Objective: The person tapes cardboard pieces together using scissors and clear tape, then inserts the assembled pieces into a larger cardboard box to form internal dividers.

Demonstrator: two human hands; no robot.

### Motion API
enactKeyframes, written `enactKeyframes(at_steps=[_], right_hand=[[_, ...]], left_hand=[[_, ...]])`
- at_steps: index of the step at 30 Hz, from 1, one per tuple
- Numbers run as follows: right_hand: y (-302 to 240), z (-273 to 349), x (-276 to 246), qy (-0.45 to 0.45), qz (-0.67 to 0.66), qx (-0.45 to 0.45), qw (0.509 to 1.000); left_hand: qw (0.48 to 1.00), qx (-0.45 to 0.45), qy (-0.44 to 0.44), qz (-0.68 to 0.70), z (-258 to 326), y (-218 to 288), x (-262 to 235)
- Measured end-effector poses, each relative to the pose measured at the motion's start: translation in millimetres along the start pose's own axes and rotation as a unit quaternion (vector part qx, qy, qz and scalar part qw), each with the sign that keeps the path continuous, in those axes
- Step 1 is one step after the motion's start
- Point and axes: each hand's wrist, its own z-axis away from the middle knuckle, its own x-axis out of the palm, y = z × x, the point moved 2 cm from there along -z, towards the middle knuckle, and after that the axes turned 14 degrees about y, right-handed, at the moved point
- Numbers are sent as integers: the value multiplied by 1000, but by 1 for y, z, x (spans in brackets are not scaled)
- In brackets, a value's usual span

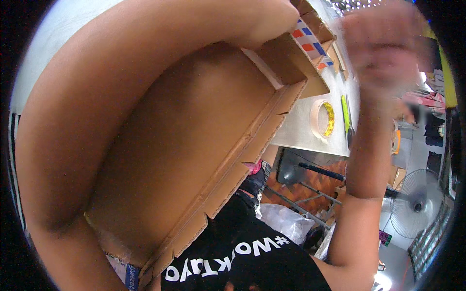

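A large open cardboard box [194, 131] with notched edges stands tilted against my body. My left arm curves over it, and my left hand [279, 22] is at its far upper corner; the fingers are hidden. Raised at the upper right, my right hand [386, 51] is smeared by motion, so I cannot tell whether it holds anything. Below that hand, on the pale table [301, 136], lie a roll of tape [320, 119] and green-handled scissors [345, 116].
Beyond the box corner are more cardboard pieces [318, 24] and a strip with red and blue blocks [310, 41]. A standing fan [416, 207] is at the right. Clear plastic [284, 222] lies below the table by a metal frame [310, 213].
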Motion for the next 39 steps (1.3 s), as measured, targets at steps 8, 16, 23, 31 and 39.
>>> enactKeyframes(at_steps=[8, 16, 23, 31, 39], right_hand=[[-8, 27, -48, 126, 409, -158, 890], [19, 27, 17, 117, 490, -256, 825], [60, 34, 8, -8, 587, -202, 784], [70, 45, 5, 23, 615, -153, 774], [80, 41, 2, 32, 580, -214, 785]], left_hand=[[999, 35, -11, -7, 5, 1, -8], [998, 6, -20, 64, 12, 0, 3], [997, -32, 10, 70, 19, -8, 13], [996, 53, 61, 25, 23, -7, 15], [998, 37, 45, 24, 22, -2, 4]])
